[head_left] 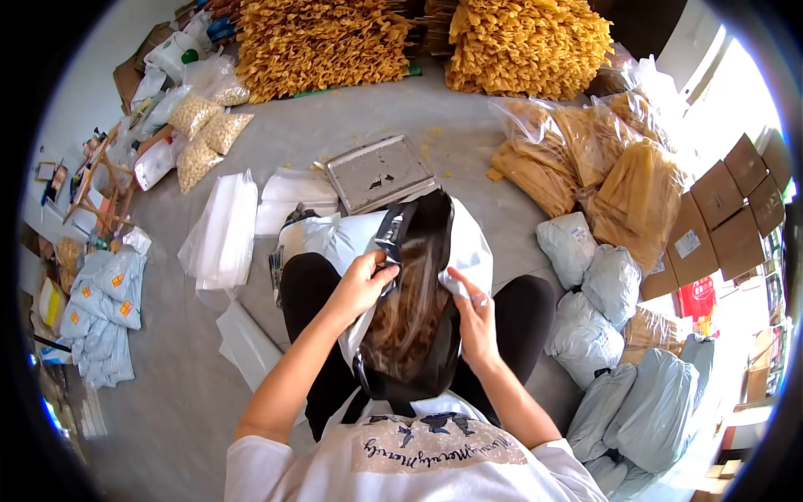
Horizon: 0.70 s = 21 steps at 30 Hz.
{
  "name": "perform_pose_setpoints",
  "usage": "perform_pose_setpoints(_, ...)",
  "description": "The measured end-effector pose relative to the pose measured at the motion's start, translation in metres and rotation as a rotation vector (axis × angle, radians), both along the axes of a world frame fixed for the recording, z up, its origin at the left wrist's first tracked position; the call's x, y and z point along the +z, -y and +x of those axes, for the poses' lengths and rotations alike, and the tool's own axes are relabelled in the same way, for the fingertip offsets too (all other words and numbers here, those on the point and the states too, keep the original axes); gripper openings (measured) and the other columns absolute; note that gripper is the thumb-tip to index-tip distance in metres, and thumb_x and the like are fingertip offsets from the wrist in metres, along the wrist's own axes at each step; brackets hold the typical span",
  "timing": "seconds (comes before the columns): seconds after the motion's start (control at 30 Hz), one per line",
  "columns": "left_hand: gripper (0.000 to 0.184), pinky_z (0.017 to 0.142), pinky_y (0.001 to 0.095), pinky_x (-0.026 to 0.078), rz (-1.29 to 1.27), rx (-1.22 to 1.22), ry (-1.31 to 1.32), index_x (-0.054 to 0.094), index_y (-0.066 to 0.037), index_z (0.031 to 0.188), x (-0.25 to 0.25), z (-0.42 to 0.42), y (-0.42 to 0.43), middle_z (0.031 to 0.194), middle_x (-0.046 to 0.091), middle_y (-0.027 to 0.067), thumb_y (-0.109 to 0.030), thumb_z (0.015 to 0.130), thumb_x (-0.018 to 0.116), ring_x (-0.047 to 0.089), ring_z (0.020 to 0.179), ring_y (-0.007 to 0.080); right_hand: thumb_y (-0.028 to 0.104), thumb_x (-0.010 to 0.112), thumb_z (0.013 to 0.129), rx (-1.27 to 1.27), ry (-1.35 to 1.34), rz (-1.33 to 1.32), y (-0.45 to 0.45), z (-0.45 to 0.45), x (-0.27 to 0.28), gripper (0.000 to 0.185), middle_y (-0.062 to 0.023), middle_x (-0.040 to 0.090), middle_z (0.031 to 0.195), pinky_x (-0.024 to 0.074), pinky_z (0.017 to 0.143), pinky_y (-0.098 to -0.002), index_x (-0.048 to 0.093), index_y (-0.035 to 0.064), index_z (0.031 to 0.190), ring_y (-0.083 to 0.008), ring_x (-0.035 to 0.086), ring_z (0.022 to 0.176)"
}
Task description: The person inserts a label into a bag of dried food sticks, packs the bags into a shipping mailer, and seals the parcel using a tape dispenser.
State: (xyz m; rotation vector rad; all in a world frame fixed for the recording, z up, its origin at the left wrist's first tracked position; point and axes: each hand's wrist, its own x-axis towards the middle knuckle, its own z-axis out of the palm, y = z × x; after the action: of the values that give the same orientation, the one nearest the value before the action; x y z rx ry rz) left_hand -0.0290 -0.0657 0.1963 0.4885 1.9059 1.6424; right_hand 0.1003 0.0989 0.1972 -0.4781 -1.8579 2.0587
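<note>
Between my knees a mailing bag (355,335), white outside and black inside, gapes toward me. Inside it lies a clear plastic bag of brown dried pieces (406,322), partly covered by the mailer's walls. My left hand (365,284) pinches the mailer's left rim, thumb and fingers closed on the folded plastic. On the opposite side, my right hand (474,322) grips the right rim between thumb and fingers. More white plastic (330,237) lies beneath and beyond the opening.
Ahead sits a grey flat box (381,174), with stacked clear bags (222,230) to its left. Filled grey mailers (585,335) crowd my right side, below bags of yellow sheets (636,201). Blue-grey parcels (104,314) are at left; tall yellow stacks (531,46) stand behind.
</note>
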Motion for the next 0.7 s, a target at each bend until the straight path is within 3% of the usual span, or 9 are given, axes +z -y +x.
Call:
perform_pose_setpoints(0.2, 0.012, 0.051, 0.0241, 0.035, -0.035, 0.072, -0.378, 0.048, 0.002, 0.086, 0.035, 0.007, 0.025, 0.063, 0.045, 0.0021, -0.007, 0.087, 0.057, 0.038, 0.057, 0.0069, 0.036, 0.041, 0.093, -0.037, -0.211, 0.139, -0.021, 0.053, -0.002, 0.056, -0.0131, 0.044, 0.132, 0.0175, 0.107, -0.0307, 0.039, -0.0057, 0.131, -0.0194, 0.034, 0.127)
perform_pose_setpoints(0.27, 0.018, 0.050, 0.0271, 0.035, -0.201, 0.080, -0.496, 0.047, 0.000, 0.087, 0.055, 0.021, 0.038, 0.060, 0.044, 0.0068, -0.009, 0.082, 0.061, 0.040, 0.053, 0.0121, 0.050, 0.038, 0.091, -0.123, -0.278, 0.240, -0.025, 0.075, -0.002, 0.068, -0.0113, 0.060, 0.095, 0.0394, 0.071, -0.0218, 0.037, -0.0043, 0.133, -0.0139, 0.054, 0.079)
perform_pose_setpoints(0.3, 0.021, 0.050, 0.0287, 0.036, -0.298, 0.098, -0.542, 0.047, 0.000, 0.088, 0.064, 0.029, 0.044, 0.060, 0.045, 0.0091, -0.010, 0.080, 0.064, 0.042, 0.051, 0.0153, 0.053, 0.038, 0.091, -0.064, -0.259, 0.124, -0.028, 0.091, -0.005, 0.071, -0.0083, 0.062, 0.077, 0.0394, 0.052, -0.0177, 0.037, -0.0040, 0.133, -0.0096, 0.053, 0.057)
perform_pose_setpoints(0.33, 0.025, 0.052, 0.0341, 0.039, -0.351, 0.115, -0.546, 0.048, 0.000, 0.089, 0.066, 0.036, 0.048, 0.063, 0.051, 0.0148, -0.012, 0.077, 0.065, 0.051, 0.053, 0.0265, 0.049, 0.038, 0.093, -0.254, -0.347, 0.155, -0.023, 0.088, -0.005, 0.067, -0.0012, 0.051, 0.054, 0.0196, 0.037, -0.0171, 0.035, -0.0041, 0.133, -0.0030, 0.030, 0.039)
perform_pose_setpoints(0.43, 0.020, 0.053, 0.0385, 0.041, -0.643, 0.188, -0.934, 0.049, 0.000, 0.088, 0.065, 0.049, 0.063, 0.069, 0.056, 0.0187, -0.011, 0.079, 0.062, 0.056, 0.062, 0.0335, 0.029, 0.037, 0.097, -0.440, -0.054, 0.278, -0.024, 0.085, -0.025, 0.047, -0.0087, 0.060, 0.087, 0.0287, 0.039, -0.0164, 0.037, -0.0019, 0.133, -0.0085, 0.055, 0.058)
perform_pose_setpoints(0.47, 0.015, 0.051, 0.0405, 0.039, -0.629, 0.175, -0.952, 0.049, -0.001, 0.083, 0.069, 0.051, 0.063, 0.068, 0.055, 0.0203, -0.010, 0.081, 0.060, 0.055, 0.062, 0.0369, 0.024, 0.038, 0.097, -0.404, -0.087, 0.206, -0.012, 0.078, -0.025, 0.044, -0.0137, 0.054, 0.117, 0.0461, 0.061, -0.0218, 0.037, -0.0014, 0.133, -0.0189, 0.059, 0.097)
perform_pose_setpoints(0.53, 0.013, 0.049, 0.0409, 0.038, -0.520, 0.124, -0.843, 0.050, -0.001, 0.082, 0.073, 0.053, 0.056, 0.065, 0.053, 0.0204, -0.010, 0.082, 0.058, 0.054, 0.059, 0.0375, 0.026, 0.033, 0.097, -0.134, -0.122, -0.400, 0.006, 0.059, -0.041, 0.046, -0.0104, 0.034, 0.141, 0.0217, 0.107, -0.0339, 0.032, 0.0024, 0.137, -0.0205, 0.031, 0.129)
perform_pose_setpoints(0.6, 0.010, 0.045, 0.0389, 0.035, -0.307, 0.052, -0.581, 0.051, -0.001, 0.082, 0.071, 0.057, 0.041, 0.056, 0.046, 0.0199, -0.009, 0.084, 0.056, 0.047, 0.046, 0.0358, -0.003, 0.041, 0.085, 0.054, -0.137, 0.701, 0.023, 0.037, -0.043, 0.052, -0.0226, 0.019, 0.146, 0.0093, 0.110, -0.0444, 0.032, -0.0003, 0.136, -0.0355, 0.012, 0.137)
perform_pose_setpoints(0.7, 0.009, 0.045, 0.0234, 0.029, -0.149, -0.087, -0.625, 0.050, 0.002, 0.080, 0.047, 0.065, 0.013, 0.057, 0.042, -0.0010, -0.003, 0.085, 0.057, 0.036, 0.053, 0.0022, -0.005, 0.049, 0.078, 0.264, -0.065, 1.116, 0.045, 0.008, -0.046, 0.060, -0.0281, 0.019, 0.143, 0.0106, 0.110, -0.0495, 0.030, -0.0014, 0.135, -0.0395, 0.014, 0.136)
